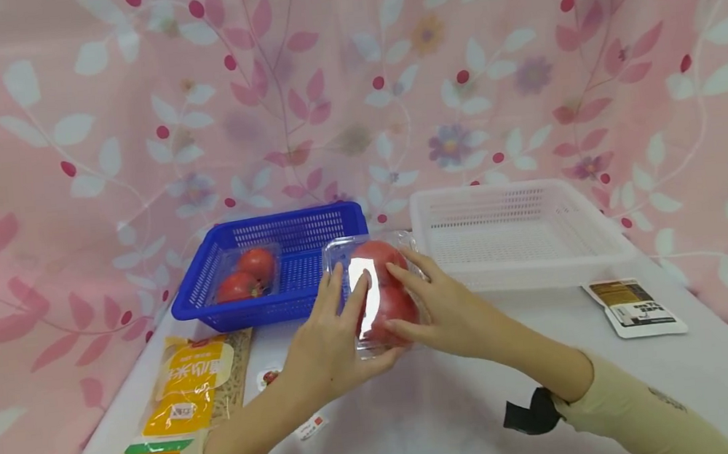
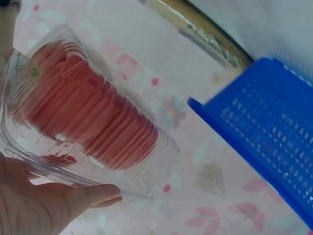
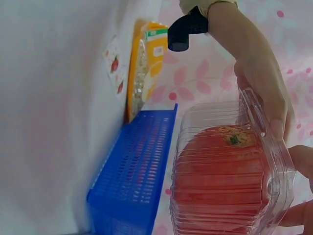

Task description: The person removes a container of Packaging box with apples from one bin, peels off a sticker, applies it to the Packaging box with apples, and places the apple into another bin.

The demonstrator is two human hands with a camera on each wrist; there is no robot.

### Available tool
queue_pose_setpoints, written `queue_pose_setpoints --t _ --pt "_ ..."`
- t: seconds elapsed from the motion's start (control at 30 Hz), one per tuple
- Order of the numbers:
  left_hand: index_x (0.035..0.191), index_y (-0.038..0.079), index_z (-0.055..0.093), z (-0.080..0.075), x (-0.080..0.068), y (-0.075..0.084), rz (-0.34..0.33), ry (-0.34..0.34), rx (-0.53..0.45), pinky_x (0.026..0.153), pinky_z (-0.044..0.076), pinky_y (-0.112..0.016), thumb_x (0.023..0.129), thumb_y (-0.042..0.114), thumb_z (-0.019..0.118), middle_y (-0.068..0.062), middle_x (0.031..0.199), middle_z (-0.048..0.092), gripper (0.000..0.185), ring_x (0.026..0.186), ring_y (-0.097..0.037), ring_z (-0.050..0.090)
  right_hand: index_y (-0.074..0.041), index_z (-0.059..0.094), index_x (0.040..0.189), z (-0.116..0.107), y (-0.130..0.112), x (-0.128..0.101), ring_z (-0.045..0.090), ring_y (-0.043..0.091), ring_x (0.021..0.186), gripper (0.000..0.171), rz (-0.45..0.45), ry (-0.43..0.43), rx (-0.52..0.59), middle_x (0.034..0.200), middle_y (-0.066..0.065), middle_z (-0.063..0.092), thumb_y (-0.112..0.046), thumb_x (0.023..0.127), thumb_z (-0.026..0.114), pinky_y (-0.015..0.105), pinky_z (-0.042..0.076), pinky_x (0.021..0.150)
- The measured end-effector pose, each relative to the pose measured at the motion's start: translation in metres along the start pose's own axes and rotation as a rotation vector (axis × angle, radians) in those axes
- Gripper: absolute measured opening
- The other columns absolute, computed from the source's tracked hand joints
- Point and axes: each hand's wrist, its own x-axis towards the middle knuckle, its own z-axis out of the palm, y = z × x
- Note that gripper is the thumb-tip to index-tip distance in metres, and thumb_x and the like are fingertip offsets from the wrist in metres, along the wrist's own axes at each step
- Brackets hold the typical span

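Head view: left hand (image 1: 325, 344) and right hand (image 1: 440, 307) clasp a tomato box (image 1: 380, 291) from both sides, lifted between the blue basket (image 1: 302, 236), which holds another tomato box (image 1: 246, 273), and the white basket (image 1: 519, 201), apparently mid-move. Left wrist view: fingers (image 2: 95, 195) cradle the box (image 2: 83, 122). Right wrist view: fingers (image 3: 297, 213) curl round the box (image 3: 225, 171).
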Motion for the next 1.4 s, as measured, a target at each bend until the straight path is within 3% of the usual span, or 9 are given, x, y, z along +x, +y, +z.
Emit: queue_pose_setpoints --t 0.17,0.37,0.57,0.9,1.2,1.4 --pt "0.136 0.006 0.042 0.007 -0.017 0.017 0.0 -0.041 -0.048 0.069 0.051 -0.048 0.065 0.065 0.067 -0.03 0.136 0.035 0.095 0.124 -0.047 0.033 -0.008 0.039 0.139 0.0 0.003 -0.026 0.04 0.035 0.124 0.074 -0.028 -0.041 0.028 0.147 0.012 0.025 -0.042 0.08 0.067 0.044 0.048 0.082" --pt "0.138 0.005 0.04 0.009 -0.036 0.03 0.013 -0.143 -0.068 0.064 0.053 -0.044 0.065 0.063 0.069 -0.031 0.138 0.032 0.097 0.124 -0.048 0.032 -0.011 0.037 0.141 0.004 0.006 -0.052 0.042 0.037 0.121 0.073 0.005 -0.13 0.095 0.148 0.009 0.023 -0.048 0.082 0.062 0.043 0.05 0.078" --pt "0.139 0.004 0.036 0.011 -0.05 0.037 0.044 -0.244 -0.087 0.064 0.053 -0.043 0.07 0.062 0.066 -0.032 0.138 0.031 0.095 0.125 -0.048 0.031 -0.009 0.041 0.138 0.01 0.007 -0.072 0.044 0.035 0.12 0.073 -0.014 -0.124 0.069 0.148 0.01 0.024 -0.053 0.082 0.059 0.045 0.048 0.083" --pt "0.142 0.005 0.032 0.017 -0.062 0.042 0.021 -0.432 -0.149 0.063 0.053 -0.045 0.077 0.063 0.058 -0.032 0.14 0.027 0.091 0.126 -0.049 0.028 -0.007 0.044 0.136 0.025 0.012 -0.089 0.049 0.035 0.115 0.071 -0.04 -0.122 0.045 0.144 0.014 0.03 -0.052 0.083 0.059 0.046 0.049 0.081" --pt "0.141 0.004 0.031 0.024 -0.072 0.042 0.018 -0.519 -0.244 0.065 0.053 -0.046 0.079 0.061 0.057 -0.035 0.14 0.022 0.089 0.125 -0.051 0.025 -0.009 0.041 0.138 0.036 0.014 -0.098 0.05 0.034 0.114 0.075 0.031 -0.21 0.077 0.145 0.013 0.029 -0.058 0.083 0.054 0.048 0.048 0.081" --pt "0.138 0.0 0.036 0.031 -0.079 0.041 0.063 -0.475 -0.216 0.061 0.053 -0.044 0.08 0.061 0.055 -0.037 0.137 0.026 0.087 0.121 -0.053 0.031 -0.006 0.042 0.137 0.041 0.018 -0.101 0.049 0.035 0.116 0.073 0.008 -0.209 0.081 0.145 0.015 0.03 -0.055 0.084 0.054 0.046 0.049 0.08"
